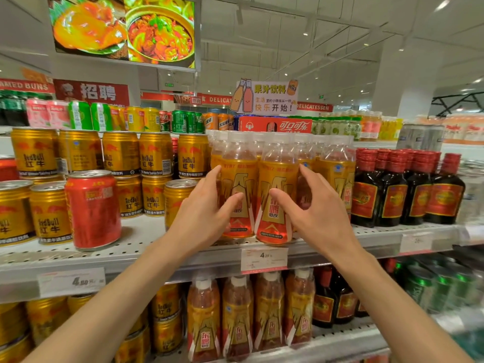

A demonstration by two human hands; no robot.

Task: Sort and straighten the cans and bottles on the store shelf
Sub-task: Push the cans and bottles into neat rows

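Two yellow-labelled drink bottles with white caps stand side by side at the front of the middle shelf. My left hand holds the left bottle, thumb on its label and fingers round its left side. My right hand holds the right bottle the same way, thumb in front and fingers along its right side. More of the same bottles stand in rows behind them. A single red can stands among the gold Red Bull cans to the left.
Dark bottles with red caps fill the shelf to the right. Mixed cans and a red Coca-Cola carton line the top shelf. The lower shelf holds more yellow bottles and gold cans. A price tag hangs on the shelf edge.
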